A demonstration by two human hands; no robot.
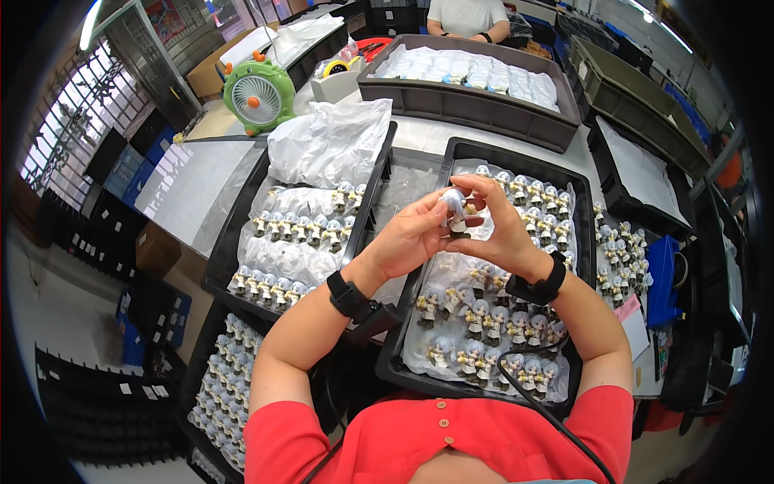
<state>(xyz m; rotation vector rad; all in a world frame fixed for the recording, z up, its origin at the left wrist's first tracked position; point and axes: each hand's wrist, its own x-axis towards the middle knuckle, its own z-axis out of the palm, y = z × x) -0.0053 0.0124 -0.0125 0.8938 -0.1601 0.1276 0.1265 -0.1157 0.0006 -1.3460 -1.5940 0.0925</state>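
Black tray (582,211) of grey-haired figurines sits under both hands. Above it, the left hand (415,234) and right hand (501,222) pinch one small figurine (455,206) together; steady fingertip pressure suits it. Left of the tray, crumpled plastic (330,141); behind, a grey bin (476,105).

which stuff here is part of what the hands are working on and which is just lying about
In hand:
- small grey-haired plastic figurine, held by left hand and right hand
- black tray of matching figurines

Lying about:
- green round desk fan
- crumpled white plastic bag
- tape dispenser
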